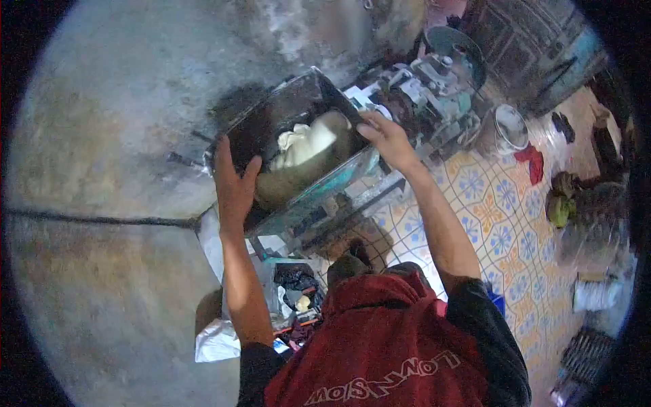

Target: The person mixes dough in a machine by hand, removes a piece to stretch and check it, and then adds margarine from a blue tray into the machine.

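A deep rectangular metal box (329, 178) with a worn green outer side stands against the wall. A pale, lumpy mass (305, 146) lies inside it, partly in bright light. My left hand (234, 183) rests at the box's left end, thumb and fingers apart, with nothing held. At the right end, my right hand (386, 138) touches the rim, its fingers bent over the edge and the thumb apart from them.
Machine parts (430, 95) and a round tub (458, 51) stand beyond the box. A bucket (510, 127) and a red cloth (531, 165) are on the right. Below the box sits a bin of odds and ends (270, 288). The floor is patterned tile (498, 234).
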`<action>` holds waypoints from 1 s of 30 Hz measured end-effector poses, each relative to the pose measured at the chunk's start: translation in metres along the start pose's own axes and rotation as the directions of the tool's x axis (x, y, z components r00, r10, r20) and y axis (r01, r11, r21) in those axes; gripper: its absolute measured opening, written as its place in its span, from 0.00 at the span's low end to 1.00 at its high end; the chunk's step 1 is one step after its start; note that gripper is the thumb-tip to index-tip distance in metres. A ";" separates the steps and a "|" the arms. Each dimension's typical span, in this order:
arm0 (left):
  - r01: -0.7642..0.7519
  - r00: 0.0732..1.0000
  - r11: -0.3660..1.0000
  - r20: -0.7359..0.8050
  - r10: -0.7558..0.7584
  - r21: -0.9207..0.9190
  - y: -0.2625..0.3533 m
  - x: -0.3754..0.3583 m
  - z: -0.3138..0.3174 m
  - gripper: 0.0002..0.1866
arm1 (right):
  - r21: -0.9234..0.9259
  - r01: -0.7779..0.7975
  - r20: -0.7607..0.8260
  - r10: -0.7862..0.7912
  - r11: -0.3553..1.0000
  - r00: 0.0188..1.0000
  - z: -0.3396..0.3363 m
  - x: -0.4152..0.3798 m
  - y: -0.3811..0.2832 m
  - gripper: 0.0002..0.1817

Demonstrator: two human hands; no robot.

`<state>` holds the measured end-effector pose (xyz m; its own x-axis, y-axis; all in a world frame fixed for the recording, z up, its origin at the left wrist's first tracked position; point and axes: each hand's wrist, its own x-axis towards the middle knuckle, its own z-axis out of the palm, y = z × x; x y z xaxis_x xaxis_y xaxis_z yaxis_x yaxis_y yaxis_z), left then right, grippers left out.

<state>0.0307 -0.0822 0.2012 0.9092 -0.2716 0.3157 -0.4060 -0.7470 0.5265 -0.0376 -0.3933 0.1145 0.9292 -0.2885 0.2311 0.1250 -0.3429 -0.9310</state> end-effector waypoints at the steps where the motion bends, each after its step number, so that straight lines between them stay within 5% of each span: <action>1: 0.042 0.999 0.983 0.028 -0.037 -0.181 0.011 -0.012 0.003 0.33 | 0.085 -0.092 0.004 0.092 0.992 0.996 -0.012 -0.022 0.016 0.21; 2: 0.090 0.995 0.930 0.065 -0.071 -0.356 0.021 -0.027 0.009 0.29 | 0.167 -0.181 0.010 0.182 0.969 0.983 -0.028 -0.051 0.037 0.18; 4: 0.360 0.897 0.862 0.388 -0.213 -0.358 0.017 -0.062 0.038 0.18 | 0.304 -0.320 -0.102 0.364 0.898 0.926 -0.051 -0.130 0.128 0.18; 6: 0.308 0.824 0.896 0.561 -0.082 -0.321 0.040 -0.102 0.069 0.12 | 0.009 -0.635 -0.185 0.625 0.773 0.758 -0.087 -0.223 0.152 0.28; 8: 0.381 0.689 0.846 0.725 0.010 -0.374 0.046 -0.144 0.118 0.13 | 0.186 -0.869 -0.277 0.873 0.459 0.402 -0.106 -0.334 0.168 0.36; 10: 0.291 0.559 0.902 0.822 0.110 -0.318 0.064 -0.176 0.149 0.14 | 0.370 -0.918 -0.321 0.947 0.143 0.018 -0.110 -0.458 0.186 0.40; 11: 0.227 0.482 0.927 0.861 0.160 -0.299 0.073 -0.190 0.162 0.14 | 0.278 -0.956 -0.444 0.895 0.093 -0.041 -0.107 -0.507 0.166 0.41; 13: 0.087 0.316 0.947 0.910 0.268 -0.310 0.073 -0.215 0.187 0.17 | 0.143 -0.980 -0.536 0.843 0.135 0.038 -0.085 -0.641 0.193 0.36; 15: -0.134 0.089 0.970 0.972 0.218 -0.205 0.103 -0.229 0.189 0.21 | 0.373 -0.928 -0.446 0.882 0.025 -0.155 -0.067 -0.709 0.172 0.28; 16: -0.164 0.012 0.986 1.000 0.027 -0.024 0.109 -0.239 0.192 0.21 | 0.415 -0.909 -0.391 0.895 -0.038 -0.216 -0.057 -0.735 0.161 0.23; 18: -0.163 0.007 0.987 1.000 0.008 -0.006 0.051 -0.256 0.213 0.23 | 0.434 -0.895 -0.358 0.892 -0.104 -0.277 -0.031 -0.777 0.158 0.19; 19: -0.402 0.012 0.897 0.981 -0.196 0.184 0.123 -0.265 0.202 0.24 | 0.416 -0.903 -0.387 0.877 -0.110 -0.285 -0.013 -0.796 0.167 0.20; 21: -0.411 0.123 0.905 0.990 -0.065 0.111 0.073 -0.277 0.214 0.22 | 0.408 -0.907 -0.383 0.883 -0.100 -0.270 0.000 -0.830 0.186 0.21; 22: -0.328 0.152 0.943 0.988 -0.012 0.062 0.036 -0.278 0.213 0.20 | 0.435 -0.897 -0.353 0.902 -0.076 -0.248 0.005 -0.845 0.197 0.21; 23: 0.115 0.126 0.958 0.953 -0.277 0.263 0.009 -0.287 0.216 0.20 | 0.464 -0.884 -0.328 0.917 -0.051 -0.225 0.011 -0.861 0.211 0.21; 24: 0.046 -0.081 0.983 0.981 -0.175 0.179 -0.019 -0.284 0.208 0.22 | 0.517 -0.854 -0.344 0.898 -0.064 -0.275 0.004 -0.868 0.219 0.21; 26: -0.011 -0.093 0.890 0.886 -0.455 0.456 0.028 -0.333 0.219 0.22 | 0.591 -0.802 -0.373 0.854 -0.084 -0.364 -0.030 -0.889 0.239 0.20; 27: -0.046 -0.083 0.845 0.841 -0.535 0.533 0.053 -0.354 0.226 0.22 | 0.662 -0.749 -0.459 0.797 0.012 -0.392 -0.028 -0.911 0.265 0.20; 30: -0.114 -0.060 0.775 0.774 -0.630 0.622 0.103 -0.405 0.261 0.22 | 0.661 -0.747 -0.380 0.827 -0.070 -0.415 -0.074 -0.969 0.305 0.20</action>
<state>-0.3556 -0.2076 -0.0781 0.2731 0.0172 -0.9618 -0.3607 -0.9251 -0.1190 -0.9258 -0.2847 -0.3722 -0.4140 -0.5037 -0.7582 -0.4726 0.8308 -0.2939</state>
